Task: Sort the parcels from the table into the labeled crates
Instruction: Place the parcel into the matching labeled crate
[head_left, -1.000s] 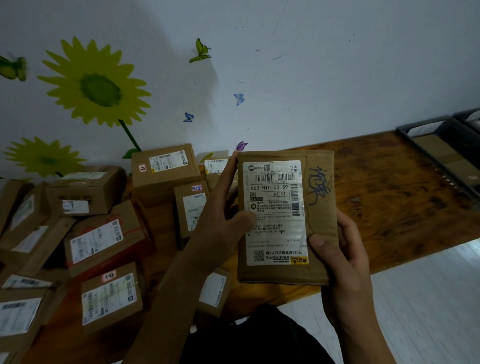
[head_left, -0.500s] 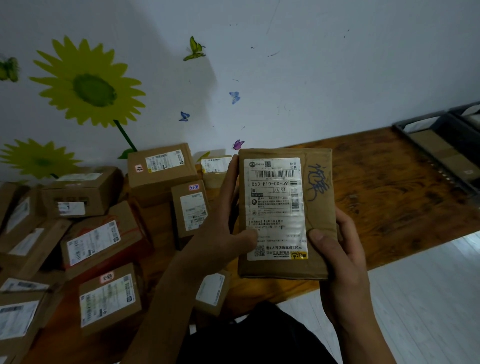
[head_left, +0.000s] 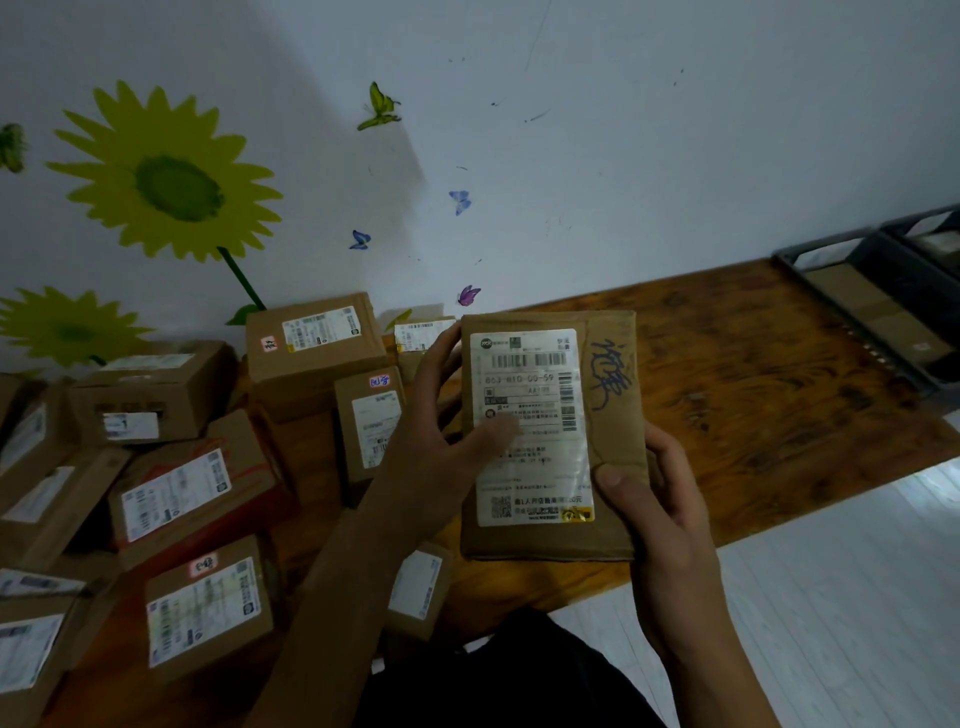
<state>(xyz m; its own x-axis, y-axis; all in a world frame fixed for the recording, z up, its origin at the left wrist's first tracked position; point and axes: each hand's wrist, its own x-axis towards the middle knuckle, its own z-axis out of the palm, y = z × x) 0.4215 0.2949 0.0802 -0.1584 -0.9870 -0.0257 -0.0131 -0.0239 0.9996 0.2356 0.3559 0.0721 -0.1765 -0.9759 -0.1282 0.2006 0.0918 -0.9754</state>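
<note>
Both my hands grip one flat brown parcel (head_left: 550, 436), held label-up above the tabletop's (head_left: 753, 395) front edge. Left hand (head_left: 441, 431) clamped on its left side, thumb on the label; right hand (head_left: 660, 514) clamped on the lower right corner. Crates (head_left: 883, 312) at far right end.

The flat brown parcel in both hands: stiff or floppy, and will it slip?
The flat brown parcel looks fairly stiff: it stands upright between the left hand and right hand without sagging. Its thin profile suggests it is light. The glossy label may be slippery under the thumb.
</note>
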